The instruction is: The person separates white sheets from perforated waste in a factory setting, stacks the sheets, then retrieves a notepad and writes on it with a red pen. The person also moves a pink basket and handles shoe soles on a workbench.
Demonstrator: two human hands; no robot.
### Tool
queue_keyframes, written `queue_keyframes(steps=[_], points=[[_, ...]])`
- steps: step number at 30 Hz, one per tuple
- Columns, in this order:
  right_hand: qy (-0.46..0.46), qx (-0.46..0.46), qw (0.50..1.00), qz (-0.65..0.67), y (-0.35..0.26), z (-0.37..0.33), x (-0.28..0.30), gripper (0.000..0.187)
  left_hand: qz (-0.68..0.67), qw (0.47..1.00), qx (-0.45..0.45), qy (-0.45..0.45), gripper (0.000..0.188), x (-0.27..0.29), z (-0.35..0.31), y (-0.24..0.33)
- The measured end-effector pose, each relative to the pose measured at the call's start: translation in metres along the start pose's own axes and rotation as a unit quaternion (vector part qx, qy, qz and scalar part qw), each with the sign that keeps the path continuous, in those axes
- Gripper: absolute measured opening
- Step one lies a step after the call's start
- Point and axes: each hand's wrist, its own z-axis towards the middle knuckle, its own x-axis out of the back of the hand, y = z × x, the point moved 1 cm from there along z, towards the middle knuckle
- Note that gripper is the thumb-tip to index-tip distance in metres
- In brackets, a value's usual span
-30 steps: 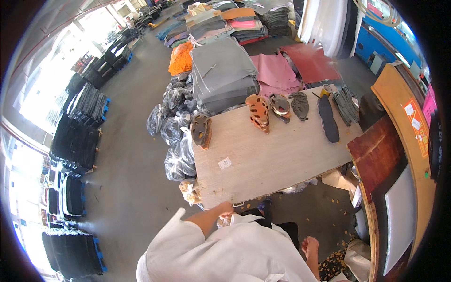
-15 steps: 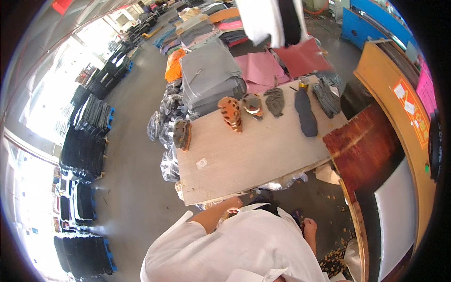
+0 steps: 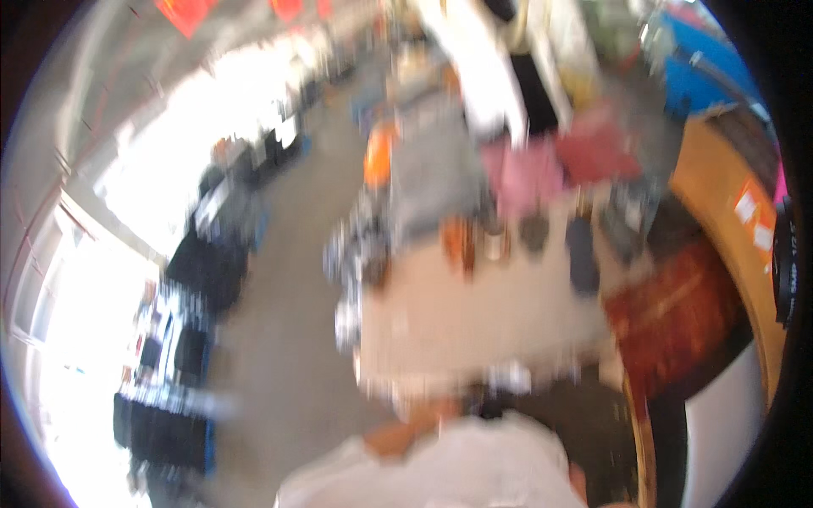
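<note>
Motion smears the whole view. My left hand (image 3: 442,412) is low in front of my body, beside the near edge of a pale wooden table (image 3: 483,330); its fingers cannot be made out. Of my right hand (image 3: 578,481), only a sliver of skin shows at the right side of my white shirt. Along the table's far side lie an orange piece with dark spots (image 3: 458,245), a brown-and-white piece (image 3: 496,243), a small dark grey piece (image 3: 533,232), a long dark pad (image 3: 582,256) and a dark grey folded bundle (image 3: 624,229). A dark piece (image 3: 374,269) sits at the left corner.
Beyond the table are grey stacked sheets (image 3: 434,173), pink sheets (image 3: 523,176) and a dark red sheet (image 3: 597,151). A white-and-black shape (image 3: 495,72) hangs above them. A reddish-brown board (image 3: 673,322) and curved orange-brown panel (image 3: 720,182) stand right. Black stacks (image 3: 207,271) line the left.
The view has swung, so the table and its pieces now appear lower and farther right. More of the white-and-black shape shows. My right hand has mostly dropped out of sight.
</note>
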Motion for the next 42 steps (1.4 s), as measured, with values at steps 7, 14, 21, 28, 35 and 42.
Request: queue_keyframes(steps=[7, 14, 21, 28, 35, 42], points=[[0.013, 0.077, 0.997, -0.024, -0.088, 0.066, -0.025, 0.037, -0.458, 0.813, 0.027, 0.358, 0.031, 0.298, 0.005, 0.022], [-0.026, 0.156, 0.986, -0.054, -0.185, 0.052, -0.07, 0.037, -0.465, 0.735, -0.493, 0.018, 0.055, 0.427, -0.143, 0.104], [-0.031, 0.197, 0.978, -0.057, -0.24, 0.032, -0.105, 0.038, -0.353, 0.927, -0.084, -0.098, 0.036, 0.298, -0.053, 0.091], [-0.055, 0.202, 0.976, -0.066, -0.257, 0.029, -0.131, 0.038, -0.343, 0.867, -0.074, 0.354, 0.027, 0.081, 0.025, 0.051], [-0.082, 0.203, 0.976, -0.008, -0.266, 0.041, -0.134, 0.039, -0.256, 0.966, -0.025, -0.011, 0.046, 0.029, 0.048, 0.028], [-0.145, 0.18, 0.97, -0.079, -0.286, 0.011, -0.066, 0.039, -0.243, 0.96, -0.006, -0.137, 0.06, -0.017, 0.02, 0.04]])
